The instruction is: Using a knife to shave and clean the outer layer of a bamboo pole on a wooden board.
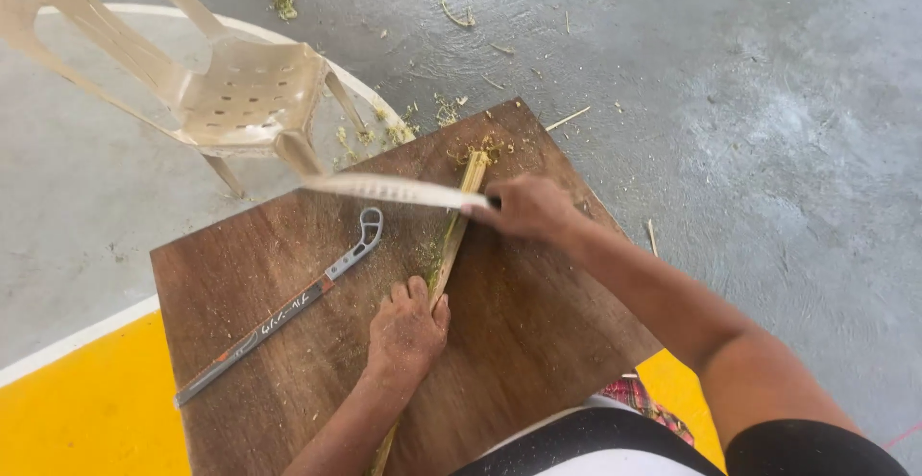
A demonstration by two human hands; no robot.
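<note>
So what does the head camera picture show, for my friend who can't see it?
A person's left hand presses a long green-yellow stalk onto a brown wooden board, while the right hand holds a pale knife blade across it. A grey saw lies nearby, beside a beige plastic chair.

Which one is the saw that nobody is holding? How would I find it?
Look at the brown wooden board on the grey floor. On its left part, beside the left hand, lies a long thin saw, slanting from the board's lower left edge up toward the middle. Unlike the knife in the right hand, it lies flat, untouched, with a grey hooked handle at its upper end.
</note>
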